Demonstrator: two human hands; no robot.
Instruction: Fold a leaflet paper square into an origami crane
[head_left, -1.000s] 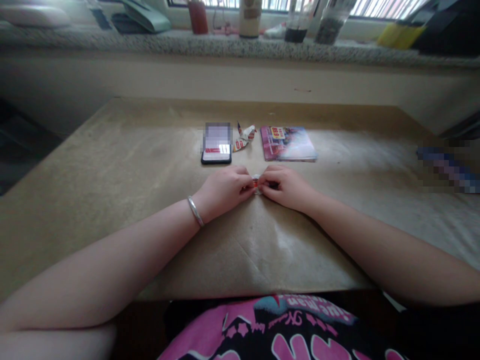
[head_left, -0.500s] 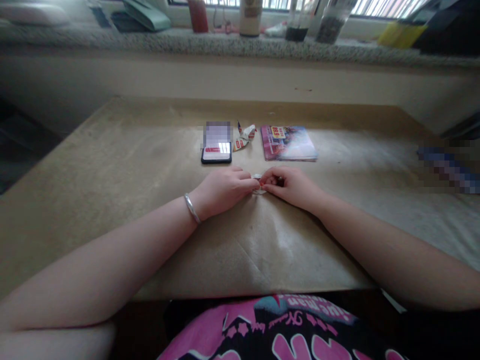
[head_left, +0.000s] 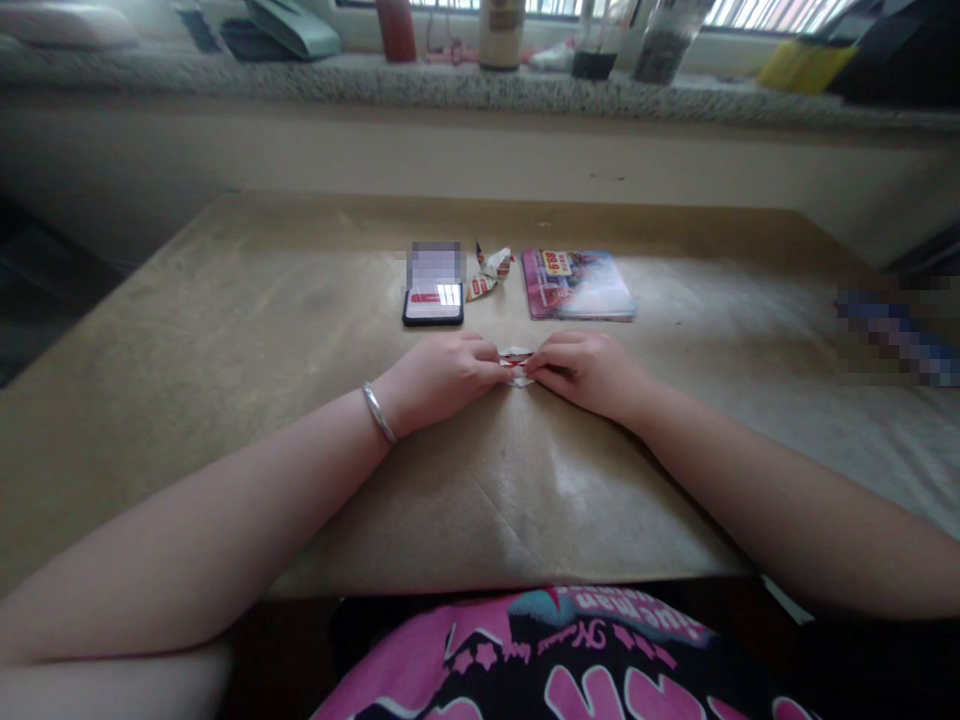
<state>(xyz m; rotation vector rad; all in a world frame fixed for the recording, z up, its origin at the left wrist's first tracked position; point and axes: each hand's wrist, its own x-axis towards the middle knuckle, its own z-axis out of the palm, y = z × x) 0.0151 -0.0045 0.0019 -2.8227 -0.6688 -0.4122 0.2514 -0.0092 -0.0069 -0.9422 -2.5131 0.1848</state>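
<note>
A small folded piece of paper (head_left: 517, 378), white with some red print, lies on the table between my hands. My left hand (head_left: 456, 372), with a silver bangle at the wrist, pinches its left side. At its right side my right hand (head_left: 589, 368) has thumb and fingertips closed on the paper. My fingers cover both ends, and only the middle shows. Just beyond lie a phone (head_left: 433, 290) with its screen lit, a folded paper figure (head_left: 491, 272) with pointed ends, and a stack of colourful printed sheets or booklets (head_left: 579, 287).
The table (head_left: 225, 360) has a tan, slightly creased cover. Far to the right lies a blurred blue item (head_left: 900, 340). Behind the table runs a speckled stone sill (head_left: 360, 92) holding a red bottle (head_left: 396, 30), several jars and a yellow container (head_left: 806, 65).
My fingertips have moved slightly apart along the paper, and more of its middle shows. The phone, the paper figure and the printed stack have stayed in place.
</note>
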